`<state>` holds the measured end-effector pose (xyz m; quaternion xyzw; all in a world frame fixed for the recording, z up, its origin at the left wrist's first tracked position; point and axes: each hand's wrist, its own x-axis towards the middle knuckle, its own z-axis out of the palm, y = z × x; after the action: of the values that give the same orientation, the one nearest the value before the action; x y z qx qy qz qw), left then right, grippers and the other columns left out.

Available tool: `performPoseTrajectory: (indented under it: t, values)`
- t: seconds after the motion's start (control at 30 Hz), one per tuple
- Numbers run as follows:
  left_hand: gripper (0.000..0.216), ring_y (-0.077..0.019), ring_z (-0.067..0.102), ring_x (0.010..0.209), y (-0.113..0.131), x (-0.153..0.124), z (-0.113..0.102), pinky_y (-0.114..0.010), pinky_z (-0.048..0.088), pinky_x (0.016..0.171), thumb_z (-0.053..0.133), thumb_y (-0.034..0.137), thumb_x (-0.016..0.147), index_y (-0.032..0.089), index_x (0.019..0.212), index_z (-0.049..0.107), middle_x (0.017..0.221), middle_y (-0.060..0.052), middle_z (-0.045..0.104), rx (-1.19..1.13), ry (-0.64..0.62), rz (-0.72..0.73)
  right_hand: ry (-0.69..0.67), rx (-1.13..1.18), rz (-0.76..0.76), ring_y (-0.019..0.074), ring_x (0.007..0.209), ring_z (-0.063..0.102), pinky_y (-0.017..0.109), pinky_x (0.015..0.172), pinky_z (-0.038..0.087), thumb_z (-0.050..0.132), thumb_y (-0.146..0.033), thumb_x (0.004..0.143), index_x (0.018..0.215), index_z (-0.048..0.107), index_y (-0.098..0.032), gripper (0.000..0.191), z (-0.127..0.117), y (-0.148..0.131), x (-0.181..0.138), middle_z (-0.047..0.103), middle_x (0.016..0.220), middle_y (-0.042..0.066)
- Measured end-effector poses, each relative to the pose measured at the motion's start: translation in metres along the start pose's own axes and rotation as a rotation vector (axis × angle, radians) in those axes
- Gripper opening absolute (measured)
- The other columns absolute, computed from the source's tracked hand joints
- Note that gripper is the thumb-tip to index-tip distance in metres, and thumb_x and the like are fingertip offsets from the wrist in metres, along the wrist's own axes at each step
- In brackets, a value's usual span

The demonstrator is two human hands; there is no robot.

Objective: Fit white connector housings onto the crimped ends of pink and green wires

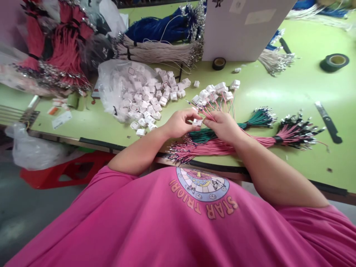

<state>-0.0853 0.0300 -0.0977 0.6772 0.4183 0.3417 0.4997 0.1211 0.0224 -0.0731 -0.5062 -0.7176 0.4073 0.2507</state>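
Head view: left fingers [189, 128] pinch a white connector [197, 122] at their tips; right fingers [211, 124] grip pink wires [207, 113].

We see a small, blocky white connector housing [197, 122] with dark slots in the face turned up toward us, pinched by our left fingers [189, 112]. It is held a little in from the near edge of the bench [300, 89], its longer side running roughly along that edge. Just beside it, to the right, are several thin pink wires [206, 112], gathered in our right fingers [214, 124] and fanning out toward the bench's far edge. Some tips lean to the left, and at least one shows a dark band. We cannot tell whether any wire enters the housing.
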Motion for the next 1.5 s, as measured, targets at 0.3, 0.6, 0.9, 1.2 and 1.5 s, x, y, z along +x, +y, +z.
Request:
performPoseTrajectory:
  t: [0.3,0.6,0.9,1.2,1.5]
  values:
    - [0.043,-0.0101,0.063,0.072,0.01,-0.001,-0.011,-0.026,0.053,0.069,0.088,0.027,0.062,0.012,0.095,0.064,0.085,-0.003,0.067,-0.298,0.023,-0.245,0.278,-0.111,-0.288,0.015,0.068,0.051,0.031,0.068,0.041,0.056,-0.025,0.084,0.094,0.071,-0.018,0.02,-0.003,-0.02,-0.026,0.065,0.079,0.004]
    - [0.054,-0.0111,0.069,0.07,-0.001,0.0,-0.014,-0.025,0.057,0.069,0.094,0.034,0.054,0.017,0.093,0.061,0.083,-0.001,0.07,-0.471,-0.019,-0.249,0.084,0.015,-0.022,0.0153,0.064,0.052,0.029,0.06,0.036,0.059,-0.029,0.076,0.071,0.074,-0.015,0.021,-0.019,-0.017,-0.017,0.059,0.061,0.002]
    - [0.055,-0.0178,0.074,0.081,-0.002,0.001,-0.013,-0.029,0.058,0.071,0.092,0.039,0.06,0.016,0.097,0.059,0.084,-0.004,0.072,-0.452,-0.037,-0.246,0.07,-0.129,-0.02,0.0127,0.058,0.045,0.029,0.059,0.033,0.057,-0.03,0.076,0.079,0.075,-0.015,0.023,-0.024,-0.005,-0.011,0.054,0.057,-0.001]
    - [0.047,-0.0141,0.072,0.079,-0.005,0.001,-0.013,-0.03,0.058,0.078,0.091,0.029,0.061,0.015,0.093,0.06,0.09,-0.004,0.07,-0.415,0.012,-0.213,0.065,-0.174,-0.011,0.0143,0.062,0.043,0.03,0.06,0.03,0.059,-0.029,0.077,0.071,0.068,-0.015,0.018,-0.025,-0.008,-0.01,0.052,0.058,0.001]
    - [0.042,-0.0129,0.068,0.075,-0.005,0.0,-0.006,-0.03,0.055,0.072,0.088,0.022,0.059,0.015,0.088,0.058,0.087,-0.003,0.07,-0.304,0.018,-0.211,0.014,-0.203,-0.041,0.0128,0.058,0.04,0.029,0.059,0.029,0.058,-0.037,0.082,0.069,0.067,-0.017,0.026,-0.015,0.0,-0.006,0.049,0.056,0.0]
